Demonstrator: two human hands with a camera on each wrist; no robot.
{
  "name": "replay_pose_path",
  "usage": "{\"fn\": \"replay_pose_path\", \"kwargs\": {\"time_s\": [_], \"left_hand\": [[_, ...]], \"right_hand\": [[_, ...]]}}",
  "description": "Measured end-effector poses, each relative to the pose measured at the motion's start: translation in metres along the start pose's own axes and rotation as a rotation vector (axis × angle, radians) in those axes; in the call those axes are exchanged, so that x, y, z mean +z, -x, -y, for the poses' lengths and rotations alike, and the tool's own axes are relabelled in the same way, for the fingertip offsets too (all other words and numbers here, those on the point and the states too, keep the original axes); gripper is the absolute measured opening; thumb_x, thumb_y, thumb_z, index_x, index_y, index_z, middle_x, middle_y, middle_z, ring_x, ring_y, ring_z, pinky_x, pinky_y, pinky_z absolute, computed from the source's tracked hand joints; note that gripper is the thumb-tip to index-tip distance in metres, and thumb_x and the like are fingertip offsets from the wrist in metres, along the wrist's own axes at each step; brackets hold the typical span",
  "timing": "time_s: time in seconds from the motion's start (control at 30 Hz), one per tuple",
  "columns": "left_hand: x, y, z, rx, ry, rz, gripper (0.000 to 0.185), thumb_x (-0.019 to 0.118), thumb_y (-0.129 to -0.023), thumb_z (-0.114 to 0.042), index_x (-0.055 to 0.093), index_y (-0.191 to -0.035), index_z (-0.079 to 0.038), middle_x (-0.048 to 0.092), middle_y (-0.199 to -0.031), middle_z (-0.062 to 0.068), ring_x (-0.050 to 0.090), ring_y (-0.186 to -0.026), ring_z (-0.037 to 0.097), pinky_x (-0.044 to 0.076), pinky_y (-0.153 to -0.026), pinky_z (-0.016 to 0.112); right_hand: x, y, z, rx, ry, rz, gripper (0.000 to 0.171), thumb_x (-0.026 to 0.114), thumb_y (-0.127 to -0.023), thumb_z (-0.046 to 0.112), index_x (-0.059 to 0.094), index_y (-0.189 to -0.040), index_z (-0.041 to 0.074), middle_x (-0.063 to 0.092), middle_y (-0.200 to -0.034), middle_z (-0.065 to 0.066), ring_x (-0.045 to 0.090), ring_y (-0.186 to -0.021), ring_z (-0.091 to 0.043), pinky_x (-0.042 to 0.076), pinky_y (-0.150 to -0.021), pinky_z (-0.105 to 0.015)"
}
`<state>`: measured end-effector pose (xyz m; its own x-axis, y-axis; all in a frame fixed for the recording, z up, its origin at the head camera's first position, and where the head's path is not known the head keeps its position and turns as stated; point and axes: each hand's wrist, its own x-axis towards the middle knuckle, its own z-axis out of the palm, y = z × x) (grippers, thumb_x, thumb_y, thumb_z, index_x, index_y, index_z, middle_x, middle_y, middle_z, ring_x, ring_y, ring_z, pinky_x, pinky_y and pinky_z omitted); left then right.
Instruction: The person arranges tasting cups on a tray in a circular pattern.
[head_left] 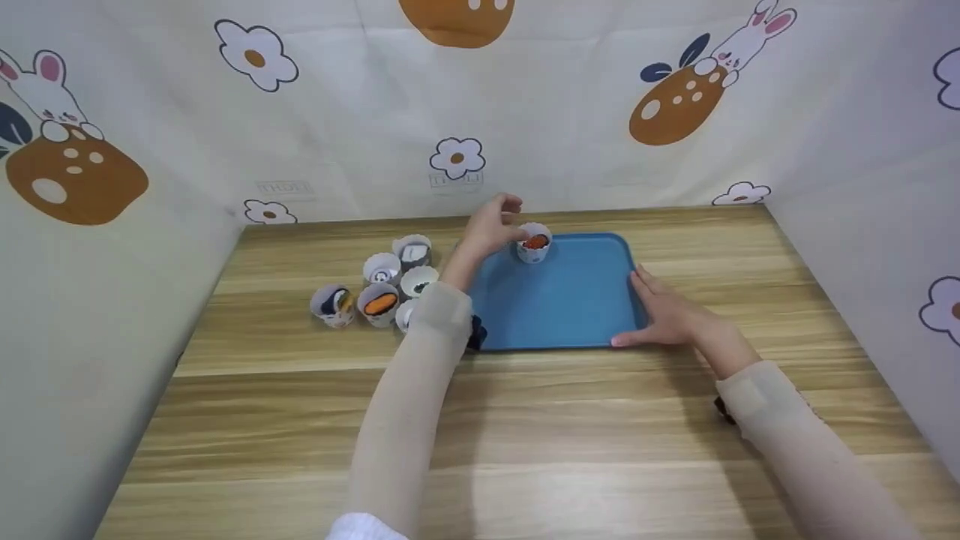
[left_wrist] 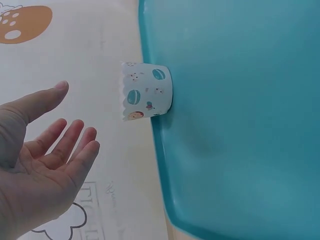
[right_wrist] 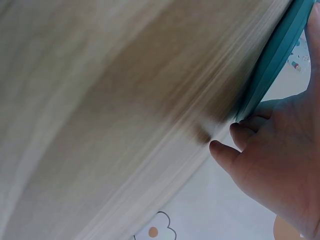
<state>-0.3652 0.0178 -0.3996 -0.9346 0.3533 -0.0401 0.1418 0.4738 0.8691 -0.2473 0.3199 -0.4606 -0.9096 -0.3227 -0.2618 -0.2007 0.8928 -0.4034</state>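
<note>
A blue tray (head_left: 555, 300) lies on the wooden table. Near its far left corner stands a patterned paper cup (left_wrist: 147, 91) with something orange-red and dark inside. My left hand (head_left: 491, 227) hovers beside this cup, and a gap separates its loosely bent fingers (left_wrist: 86, 159) from the cup in the left wrist view. At the tray's right side, my right hand (head_left: 671, 313) rests against the edge, its thumb at the near corner and its fingers extended along the rim. The tray's left edge is partly hidden behind my left forearm.
Several similar paper cups cluster left of the tray, among them one with an orange piece (head_left: 380, 304) and one with dark and yellow contents (head_left: 337, 303). A patterned curtain (head_left: 360, 112) hangs behind the table and along both sides.
</note>
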Motion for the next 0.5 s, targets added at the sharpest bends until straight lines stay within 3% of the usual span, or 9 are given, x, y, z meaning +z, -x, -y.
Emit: {"fn": "replay_pose_path", "kwargs": {"time_s": [0.5], "left_hand": [[-0.016,0.018,-0.006,0.029,-0.039,-0.025,0.054,0.071,-0.091,-0.012,0.050,-0.140,-0.010,0.054,-0.145,0.008,0.052,-0.135,0.027,0.048,-0.108,0.037]], "right_hand": [[0.000,-0.001,0.000,-0.008,0.006,-0.004,0.131,0.076,-0.075,0.065,0.004,-0.155,-0.010,-0.003,-0.163,-0.031,0.004,-0.150,-0.051,0.014,-0.121,-0.061]]}}
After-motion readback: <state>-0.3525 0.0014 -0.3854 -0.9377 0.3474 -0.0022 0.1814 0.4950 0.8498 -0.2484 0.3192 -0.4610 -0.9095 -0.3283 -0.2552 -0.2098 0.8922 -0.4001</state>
